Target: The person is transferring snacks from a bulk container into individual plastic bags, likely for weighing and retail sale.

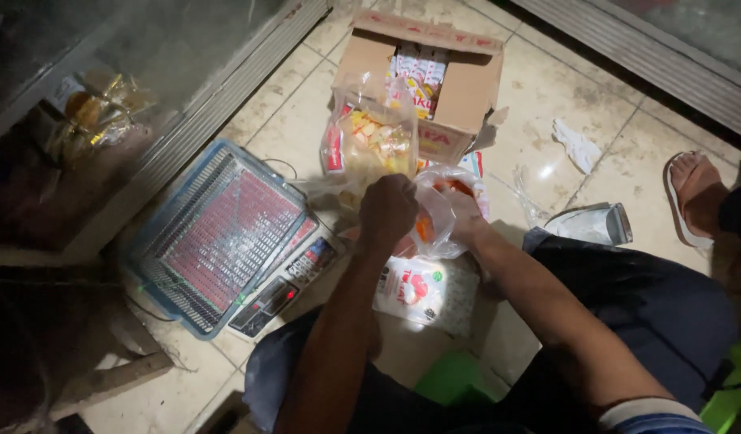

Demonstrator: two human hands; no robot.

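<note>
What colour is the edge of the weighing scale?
Blue: the scale's rim is blue, seen in the head view.

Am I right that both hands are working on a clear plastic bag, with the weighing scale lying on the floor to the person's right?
Not quite: the head view shows the weighing scale on the person's left. Both the left hand and the right hand are indeed on the clear plastic bag.

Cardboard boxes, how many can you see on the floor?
1. The cardboard box stands open on the tiled floor at the top of the view, beyond both hands, with packets inside. Others may be hidden outside the picture.
</note>
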